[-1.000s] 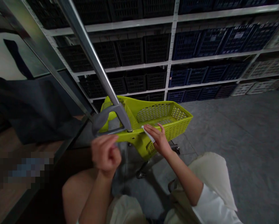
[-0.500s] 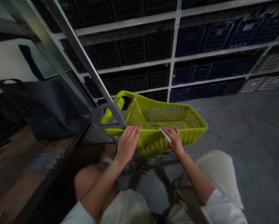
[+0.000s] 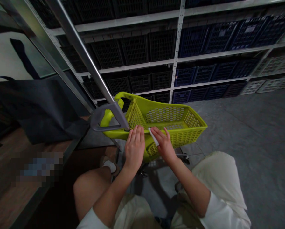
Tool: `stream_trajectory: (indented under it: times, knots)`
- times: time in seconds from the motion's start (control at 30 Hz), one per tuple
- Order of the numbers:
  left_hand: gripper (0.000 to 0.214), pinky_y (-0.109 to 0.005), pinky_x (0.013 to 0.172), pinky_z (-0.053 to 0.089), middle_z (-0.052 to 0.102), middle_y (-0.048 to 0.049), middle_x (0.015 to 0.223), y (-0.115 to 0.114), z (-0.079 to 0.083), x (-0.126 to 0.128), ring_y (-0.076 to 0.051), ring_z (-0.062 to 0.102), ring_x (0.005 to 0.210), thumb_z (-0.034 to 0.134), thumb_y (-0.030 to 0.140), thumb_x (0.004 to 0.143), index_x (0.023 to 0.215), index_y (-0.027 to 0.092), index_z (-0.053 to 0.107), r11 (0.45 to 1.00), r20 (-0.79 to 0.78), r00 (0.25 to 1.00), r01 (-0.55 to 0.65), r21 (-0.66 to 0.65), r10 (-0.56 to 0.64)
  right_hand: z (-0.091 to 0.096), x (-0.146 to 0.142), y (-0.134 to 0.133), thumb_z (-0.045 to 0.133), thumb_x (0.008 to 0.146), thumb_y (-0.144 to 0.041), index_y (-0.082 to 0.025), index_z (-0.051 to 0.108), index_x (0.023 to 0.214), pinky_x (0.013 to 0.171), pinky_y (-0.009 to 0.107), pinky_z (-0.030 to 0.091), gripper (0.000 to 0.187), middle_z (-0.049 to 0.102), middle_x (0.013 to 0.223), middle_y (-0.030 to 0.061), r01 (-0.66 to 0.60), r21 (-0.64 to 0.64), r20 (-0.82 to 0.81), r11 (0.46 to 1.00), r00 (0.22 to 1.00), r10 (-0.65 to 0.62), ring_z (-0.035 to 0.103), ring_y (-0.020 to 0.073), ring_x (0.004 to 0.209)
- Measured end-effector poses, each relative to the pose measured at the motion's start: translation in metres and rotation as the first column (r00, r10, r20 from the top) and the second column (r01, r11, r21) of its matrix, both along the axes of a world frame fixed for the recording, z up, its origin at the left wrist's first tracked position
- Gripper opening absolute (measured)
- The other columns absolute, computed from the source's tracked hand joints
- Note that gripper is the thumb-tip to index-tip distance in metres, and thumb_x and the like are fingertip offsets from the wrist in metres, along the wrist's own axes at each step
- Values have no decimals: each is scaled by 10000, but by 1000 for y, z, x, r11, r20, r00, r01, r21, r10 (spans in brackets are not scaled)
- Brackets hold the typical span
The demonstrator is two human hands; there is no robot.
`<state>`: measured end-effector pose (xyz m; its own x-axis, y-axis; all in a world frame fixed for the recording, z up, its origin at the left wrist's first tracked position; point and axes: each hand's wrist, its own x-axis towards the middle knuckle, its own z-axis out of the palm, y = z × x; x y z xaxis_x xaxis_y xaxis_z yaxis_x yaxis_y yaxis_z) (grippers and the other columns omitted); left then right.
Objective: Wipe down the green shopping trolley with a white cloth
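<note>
1. Judge the yellow-green cart [image 3: 186, 136] to be stiff, perforated plastic, probably light for its bulk, smooth enough to be a little slippery, and not fragile.
2. Expect some rolling or swivelling under a sideways push, given the casters [image 3: 185, 158] beneath; better to steady with one hand while pressing with the other.
3. Take hold along the near rim [image 3: 189, 129], or at the grey handle [image 3: 120, 114] below the metal pole [image 3: 94, 66] for a firmer grip.
4. Treat the white cloth [image 3: 153, 136] as soft, limp and nearly weightless; best kept flat under the fingers. Too small in view to tell paper from fabric.
5. With the left hand [image 3: 135, 146]: laid over the near rim just beside the grey handle, fingers straight and together. Hidden thumb, so impossible to tell whether actually gripping.
6. With the right hand [image 3: 165, 144]: holding the white cloth, fingers extended over the near rim, one raised apart. Near the left hand but not touching.
7. To place the cart: directly ahead of both hands, above the floor [image 3: 233, 124], with basket extending rightward past the right hand and grey handle to the left of the left hand.
8. To place the cloth: under the right hand, showing along the side facing the left hand.
</note>
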<state>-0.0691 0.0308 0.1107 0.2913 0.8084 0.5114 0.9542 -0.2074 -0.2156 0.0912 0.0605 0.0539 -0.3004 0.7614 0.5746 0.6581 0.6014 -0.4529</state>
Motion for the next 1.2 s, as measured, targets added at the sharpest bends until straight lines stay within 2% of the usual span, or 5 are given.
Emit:
stream_trajectory:
  times: [0.17,0.27,0.57,0.93,1.2]
  knots:
    - [547,-487,1197,380,490,-161,1521,5,-9,-10,-278,420,1445,386,52,946,1489,96,437,998,48,997,61,3,-61,-39,71,12,392,693,9,-293,454,1476,1207,620,77,842,546,1486,75,302,1,4,953,953,-302,475,227,1404]
    - [605,-492,1212,350,386,-152,1588,5,-16,-8,-265,305,1500,356,52,952,1552,124,319,999,53,997,52,10,-52,-39,68,16,392,698,4,-257,524,1418,1189,641,96,777,584,1444,98,401,-29,-36,915,915,-402,509,247,1373]
    - [673,-471,1219,333,265,-180,1629,4,-26,-6,-268,189,1525,316,22,926,1582,81,180,999,85,996,25,24,-27,16,-42,10,373,661,28,-218,478,1452,1237,518,63,835,537,1494,74,-39,-40,-18,998,999,38,433,174,1430]
    - [702,-484,1233,300,294,-201,1620,2,-24,-8,-288,225,1527,398,75,913,1576,33,173,1000,91,995,27,-1,-26,-42,60,23,391,709,1,-245,548,1380,1178,640,83,731,594,1428,103,457,-18,-51,889,888,-457,455,264,1416]
    - [662,-469,1237,289,306,-195,1620,3,-24,-8,-295,227,1529,437,141,917,1543,4,270,1000,52,999,19,-25,-17,14,-50,5,379,682,19,-174,486,1445,1246,454,109,795,548,1480,91,4,-17,-7,1000,1000,-4,431,166,1425]
